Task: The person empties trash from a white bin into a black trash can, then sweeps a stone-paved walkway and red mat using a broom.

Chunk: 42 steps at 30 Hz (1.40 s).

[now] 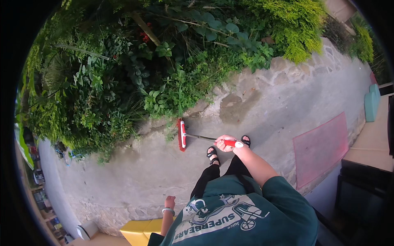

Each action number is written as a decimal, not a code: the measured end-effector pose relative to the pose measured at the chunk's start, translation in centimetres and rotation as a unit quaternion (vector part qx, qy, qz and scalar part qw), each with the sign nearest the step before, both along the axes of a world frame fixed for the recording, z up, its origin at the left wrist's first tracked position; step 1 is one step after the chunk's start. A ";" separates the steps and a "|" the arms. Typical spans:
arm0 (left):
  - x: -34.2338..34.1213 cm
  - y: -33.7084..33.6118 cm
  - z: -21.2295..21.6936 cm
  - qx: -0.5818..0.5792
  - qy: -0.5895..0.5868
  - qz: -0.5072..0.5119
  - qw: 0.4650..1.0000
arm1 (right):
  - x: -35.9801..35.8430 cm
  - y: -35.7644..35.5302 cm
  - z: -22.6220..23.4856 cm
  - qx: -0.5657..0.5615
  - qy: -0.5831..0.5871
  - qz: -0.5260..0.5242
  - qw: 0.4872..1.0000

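From the head view, we see our right hand [225, 143] closed around the red end of the broom [193, 137] handle, its red head [181, 135] lying on the concrete path [262, 110] just against the plant bed [123, 74]. Our left hand [169, 201] hangs loosely curled, holding nothing. We judge short strokes, keeping the bristles flat along the stone edge, would work best here.
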State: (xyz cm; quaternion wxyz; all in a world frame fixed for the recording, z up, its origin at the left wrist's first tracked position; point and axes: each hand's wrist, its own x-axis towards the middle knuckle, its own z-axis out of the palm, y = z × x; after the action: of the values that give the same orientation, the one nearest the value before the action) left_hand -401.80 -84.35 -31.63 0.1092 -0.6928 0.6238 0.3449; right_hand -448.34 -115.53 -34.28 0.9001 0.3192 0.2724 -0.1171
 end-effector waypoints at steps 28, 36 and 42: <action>-27.7 -10.2 2.0 0.152 0.049 0.097 0.982 | -36.5 -7.4 0.5 -0.068 0.007 -0.239 0.969; -29.6 -8.3 2.7 0.176 -0.027 0.080 0.981 | -46.0 -1.1 -0.3 -0.099 0.176 -0.224 0.953; -28.0 -2.5 -3.8 0.157 0.012 0.142 0.977 | -35.7 3.3 8.3 -0.115 0.298 -0.069 0.945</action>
State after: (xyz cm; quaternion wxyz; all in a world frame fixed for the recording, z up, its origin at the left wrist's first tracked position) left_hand -429.82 -86.80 -35.43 0.1589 -0.7445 0.4583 0.4586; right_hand -484.02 -112.22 -26.02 0.7981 0.1821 0.4900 -0.2996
